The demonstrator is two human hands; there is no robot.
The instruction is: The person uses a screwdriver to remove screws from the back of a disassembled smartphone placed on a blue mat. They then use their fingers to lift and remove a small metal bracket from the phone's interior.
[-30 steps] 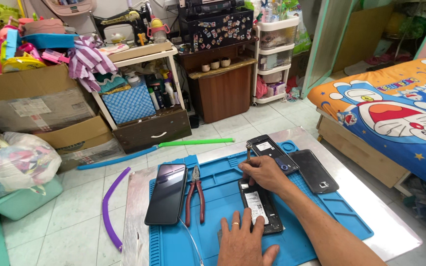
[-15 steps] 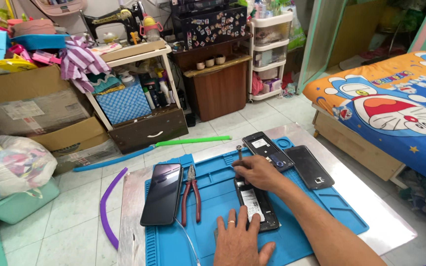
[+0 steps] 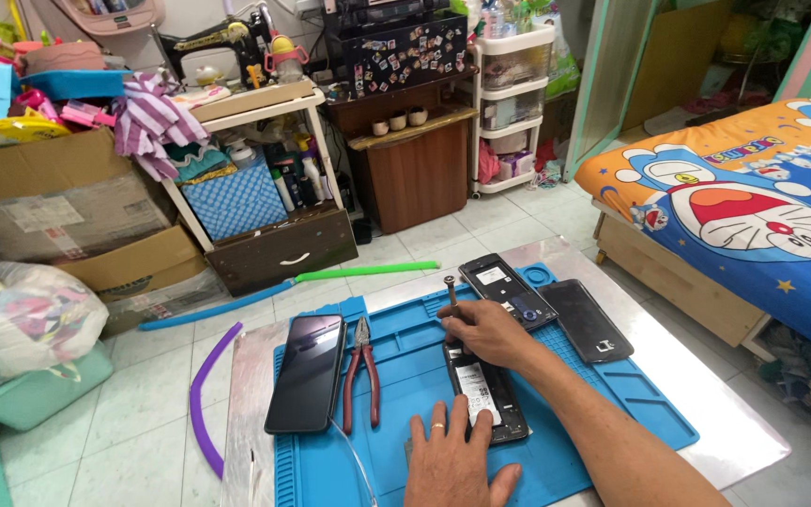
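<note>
An opened black phone (image 3: 486, 394) lies on the blue work mat (image 3: 396, 469), its insides facing up. My left hand (image 3: 454, 458) rests flat at the phone's near end, holding it down. My right hand (image 3: 488, 332) grips a small screwdriver (image 3: 451, 297) upright, its tip down at the phone's top end. To the left lie red-handled pliers (image 3: 361, 372) and a black phone (image 3: 308, 372) with its screen up. Behind my right hand lie another opened phone (image 3: 506, 290) and a black back cover (image 3: 586, 320).
The mat lies on a low metal table (image 3: 725, 413). A purple strip (image 3: 201, 394), a green stick (image 3: 368, 272) and a blue stick (image 3: 208, 310) lie on the tiled floor. Cardboard boxes (image 3: 58, 216), a shelf unit (image 3: 255, 188) and a bed (image 3: 753, 207) surround the table.
The view has tilted slightly. My right hand stays at the top of the opened phone with the screwdriver; my left hand stays at its near end.
</note>
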